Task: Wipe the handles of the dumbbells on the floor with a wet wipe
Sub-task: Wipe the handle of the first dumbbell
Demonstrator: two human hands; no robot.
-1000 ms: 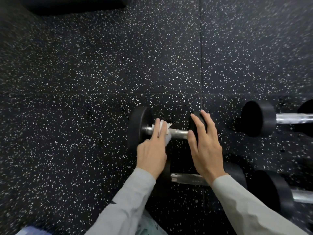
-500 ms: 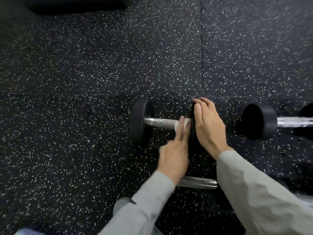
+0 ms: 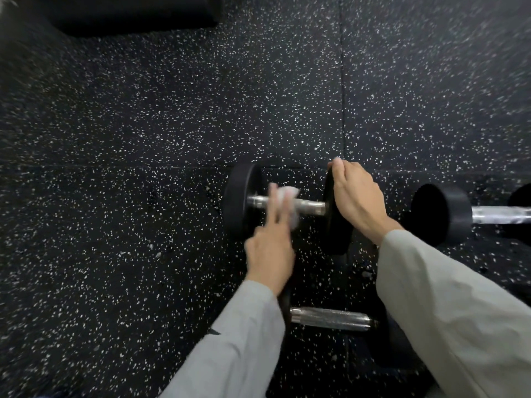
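A black dumbbell (image 3: pixel 240 201) with a chrome handle (image 3: pixel 311 207) lies on the speckled floor in the middle of the view. My left hand (image 3: pixel 270 248) presses a white wet wipe (image 3: pixel 288 196) onto the handle's left half with two fingers stretched out; the hand is motion-blurred. My right hand (image 3: pixel 356 196) rests over the dumbbell's right weight (image 3: pixel 336 231), gripping its top edge. A second dumbbell's chrome handle (image 3: pixel 330 318) shows nearer to me, between my two sleeves.
Another dumbbell (image 3: pixel 442 214) with a chrome bar lies to the right, running off the edge. A dark padded object (image 3: pixel 135 12) sits at the top left. Black speckled rubber floor (image 3: pixel 143 124) spreads to the left and beyond.
My left hand slid the wipe along the handle from its left end to its right end, then back towards the left. My right hand shifted onto the top of the right weight.
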